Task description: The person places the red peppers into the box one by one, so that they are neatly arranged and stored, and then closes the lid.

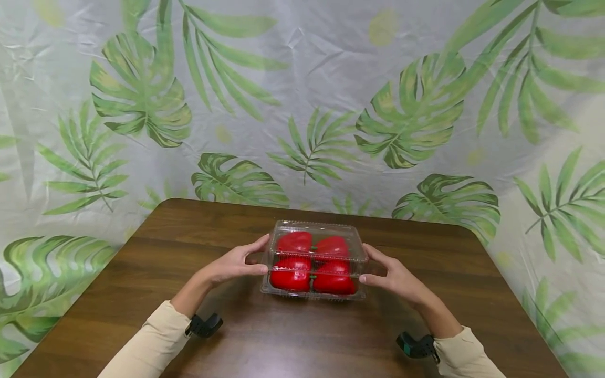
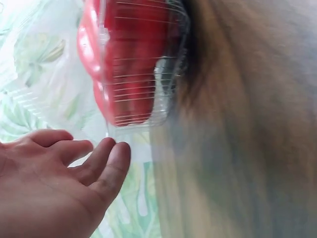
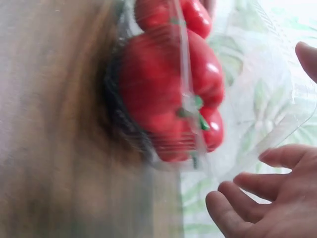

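Observation:
A clear plastic clamshell box (image 1: 313, 297) holds several red bell peppers (image 1: 291, 274) with green stems. Its clear lid (image 1: 326, 229) looks raised from the base in the right wrist view. At the lid's left side is my left hand (image 1: 235, 262), its thumb and fingers spread and the fingertips at the plastic. Opposite it, my right hand (image 1: 394, 273) has its thumb and fingers spread at the lid's right side. Both wrist views show the peppers through the ribbed box walls, with the left hand (image 2: 54, 183) and right hand (image 3: 272, 193) fingers loosely extended close by.
The box stands on a brown wooden table (image 1: 302, 341), towards its far edge. Behind the table hangs a pale cloth (image 1: 321, 58) printed with green leaves. A dark wrist device (image 1: 205, 325) is strapped to each forearm.

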The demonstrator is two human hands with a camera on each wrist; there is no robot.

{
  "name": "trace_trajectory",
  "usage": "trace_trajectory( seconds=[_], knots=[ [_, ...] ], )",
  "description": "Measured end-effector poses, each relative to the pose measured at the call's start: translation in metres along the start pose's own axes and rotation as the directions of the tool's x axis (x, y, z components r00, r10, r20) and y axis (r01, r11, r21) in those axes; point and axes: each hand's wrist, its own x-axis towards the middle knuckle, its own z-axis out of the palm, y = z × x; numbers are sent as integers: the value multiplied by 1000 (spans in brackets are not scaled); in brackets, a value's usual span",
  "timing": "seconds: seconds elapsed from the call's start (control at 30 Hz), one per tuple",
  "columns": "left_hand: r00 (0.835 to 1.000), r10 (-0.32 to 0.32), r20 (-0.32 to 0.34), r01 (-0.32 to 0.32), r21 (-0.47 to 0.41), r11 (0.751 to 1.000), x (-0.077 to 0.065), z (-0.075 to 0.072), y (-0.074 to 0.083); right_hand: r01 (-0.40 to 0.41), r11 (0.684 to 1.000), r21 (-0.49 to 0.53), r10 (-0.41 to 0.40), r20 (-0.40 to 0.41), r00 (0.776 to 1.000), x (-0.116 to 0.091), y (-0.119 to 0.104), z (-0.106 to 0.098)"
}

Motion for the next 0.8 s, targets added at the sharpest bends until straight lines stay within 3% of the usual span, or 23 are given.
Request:
trace_trajectory(
  seconds=[0.3,0.47,0.67,0.8],
  knots=[
    [1000,-12,8,12,-31,999,-4,7,-11,11,1000,-11,-11,-43,999,-6,5,11],
    [1000,-13,6,13,6,1000,-8,15,-15,25,999,-30,-27,-78,997,-8,12,21],
    [996,-12,-84,27,188,982,-13,29,-15,-37,997,-69,30,-105,994,-12,23,30],
    [994,-10,-112,25,137,990,-15,35,-14,-64,998,6,64,-56,996,-15,29,30]
  ],
)
